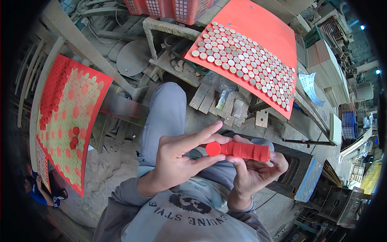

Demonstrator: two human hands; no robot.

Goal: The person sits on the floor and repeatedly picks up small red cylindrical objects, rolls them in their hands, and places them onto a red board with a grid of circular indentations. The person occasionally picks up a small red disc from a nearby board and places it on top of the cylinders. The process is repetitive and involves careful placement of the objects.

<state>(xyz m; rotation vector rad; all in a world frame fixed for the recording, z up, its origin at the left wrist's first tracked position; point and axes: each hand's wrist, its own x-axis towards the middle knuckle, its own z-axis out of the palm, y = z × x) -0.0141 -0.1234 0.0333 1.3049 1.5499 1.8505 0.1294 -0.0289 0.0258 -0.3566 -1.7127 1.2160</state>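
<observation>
In front of my lap, a row of several small red round discs [246, 151] lies across my right hand [258, 167]. My right fingers and thumb hold the row from beneath and at its right end. At the row's left end one red disc [213, 149] is turned with its flat face toward me. My left hand [177, 151] closes its thumb and fingers about that disc, while the index finger stretches out above it. Part of the left fingers is hidden behind the discs.
Ahead to the right, a red board [262, 20] carries many pale-topped discs. Another red-edged board [100, 90] at the left holds pale round pieces and red discs. A red plastic crate [169, 10] stands beyond. Wood slats [203, 97] lie below; a dark bench [288, 173] is at the right.
</observation>
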